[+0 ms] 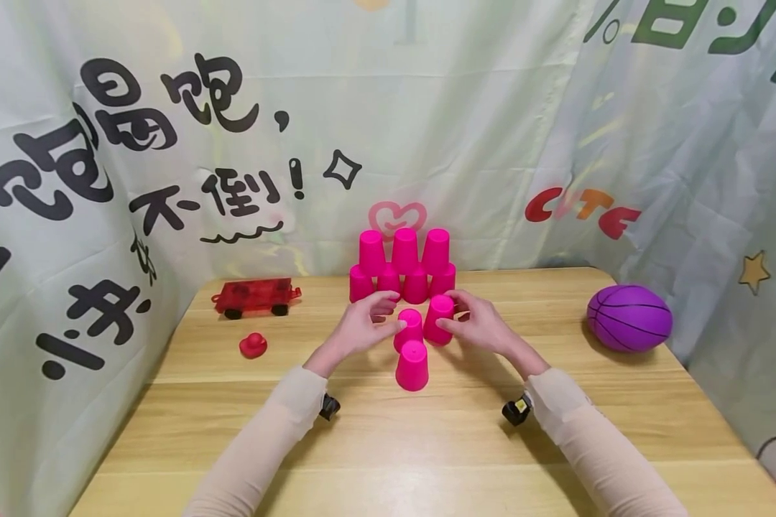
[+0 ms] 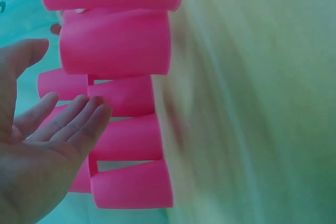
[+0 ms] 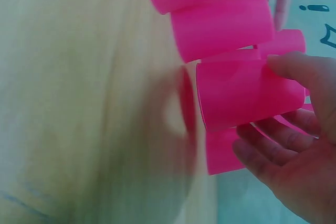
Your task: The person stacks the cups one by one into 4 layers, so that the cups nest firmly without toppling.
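Observation:
My right hand (image 1: 481, 323) grips an upside-down pink cup (image 3: 247, 95) between thumb and fingers. In the right wrist view a gap and a shadow show between its rim and the table. Left of it stands a second pink cup (image 1: 410, 323), with a third cup (image 1: 412, 368) nearer to me. My left hand (image 1: 365, 319) is beside the second cup; in the left wrist view its fingers (image 2: 79, 121) are extended, holding nothing. Behind both hands is a two-tier pink cup stack (image 1: 404, 251), three cups on top of a row of several, all upside down.
On the wooden table (image 1: 388, 459), a red toy wagon (image 1: 255, 296) and a small red toy (image 1: 253, 345) lie at left. A purple ball (image 1: 629, 318) rests near the right edge. A printed cloth (image 1: 478, 143) hangs behind the table and along its sides.

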### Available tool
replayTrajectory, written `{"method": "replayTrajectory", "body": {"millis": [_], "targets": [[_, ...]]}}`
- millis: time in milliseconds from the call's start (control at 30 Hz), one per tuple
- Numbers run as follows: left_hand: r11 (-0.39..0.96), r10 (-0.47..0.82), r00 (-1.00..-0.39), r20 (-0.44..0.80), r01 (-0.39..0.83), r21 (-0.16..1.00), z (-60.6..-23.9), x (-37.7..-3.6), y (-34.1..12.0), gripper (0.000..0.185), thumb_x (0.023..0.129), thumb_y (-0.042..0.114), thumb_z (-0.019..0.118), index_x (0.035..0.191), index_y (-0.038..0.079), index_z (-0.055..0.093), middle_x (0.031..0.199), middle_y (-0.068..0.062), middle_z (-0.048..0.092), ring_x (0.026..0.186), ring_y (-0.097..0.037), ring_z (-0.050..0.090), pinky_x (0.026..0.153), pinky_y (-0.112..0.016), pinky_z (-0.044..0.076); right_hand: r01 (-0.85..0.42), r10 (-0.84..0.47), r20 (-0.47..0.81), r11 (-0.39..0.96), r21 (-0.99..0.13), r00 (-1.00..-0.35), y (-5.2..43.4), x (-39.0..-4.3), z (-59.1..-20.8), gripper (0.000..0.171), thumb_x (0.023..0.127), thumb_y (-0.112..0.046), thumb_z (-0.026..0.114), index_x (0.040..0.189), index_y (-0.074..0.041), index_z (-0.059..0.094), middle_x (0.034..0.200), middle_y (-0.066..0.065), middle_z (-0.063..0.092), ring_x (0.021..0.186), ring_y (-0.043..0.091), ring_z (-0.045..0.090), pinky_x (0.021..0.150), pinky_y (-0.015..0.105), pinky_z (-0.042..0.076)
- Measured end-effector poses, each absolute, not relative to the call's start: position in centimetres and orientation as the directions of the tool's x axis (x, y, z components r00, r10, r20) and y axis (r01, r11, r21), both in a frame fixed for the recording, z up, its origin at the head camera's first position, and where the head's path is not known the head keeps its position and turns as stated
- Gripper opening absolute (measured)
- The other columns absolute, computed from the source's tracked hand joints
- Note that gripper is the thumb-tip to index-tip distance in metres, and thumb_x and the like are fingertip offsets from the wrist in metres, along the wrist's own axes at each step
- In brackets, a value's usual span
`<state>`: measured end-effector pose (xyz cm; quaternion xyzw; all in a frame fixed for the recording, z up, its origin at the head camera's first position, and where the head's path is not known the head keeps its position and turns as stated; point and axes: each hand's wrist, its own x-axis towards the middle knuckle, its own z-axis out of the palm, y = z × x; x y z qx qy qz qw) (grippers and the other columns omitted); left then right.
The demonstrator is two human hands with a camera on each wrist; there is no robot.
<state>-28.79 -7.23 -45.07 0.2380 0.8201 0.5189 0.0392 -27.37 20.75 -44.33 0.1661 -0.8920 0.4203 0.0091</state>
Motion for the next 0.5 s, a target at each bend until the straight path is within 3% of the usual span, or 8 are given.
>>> {"method": "replayTrajectory", "body": {"millis": [500], "targets": [[0.400, 0.475, -0.864, 0.169, 0.383, 0.833, -46.1, -28.3, -6.8, 0.061, 0.090, 0.021, 0.086, 0.144, 0.011, 0.060, 0.131, -0.011, 0.070, 0.119, -0.034, 0.070, 0.101, -0.046, 0.061, -0.347, -0.235, 0.257, 0.572, -0.743, -0.937, 20.5, -28.5, -38.7, 0.059, 0.093, -0.025, 0.082, 0.143, -0.006, 0.058, 0.127, 0.013, 0.070, 0.110, 0.030, 0.068, 0.093, 0.044, 0.061]]}}
